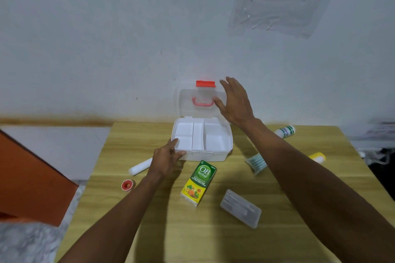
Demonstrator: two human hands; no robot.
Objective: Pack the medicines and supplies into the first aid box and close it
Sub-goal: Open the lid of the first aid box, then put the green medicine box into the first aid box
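A white first aid box [218, 155] stands open at the table's far edge, its clear lid [188, 101] with a red latch and pink handle upright against the wall. A white divided tray sits inside and holds nothing. My left hand [167, 159] grips the box's front left corner. My right hand [237, 102] is spread open at the lid's right edge; contact is unclear. A green and yellow medicine carton [198, 183] lies in front of the box. A clear plastic case [240, 208] lies to its right.
On the wooden table [171, 230] lie a white tube [140, 166], a red tape roll [127, 185], a teal packet [257, 162], a white and green bottle [285, 131] and a yellow and white bottle [317, 157]. An orange surface [30, 181] stands at the left.
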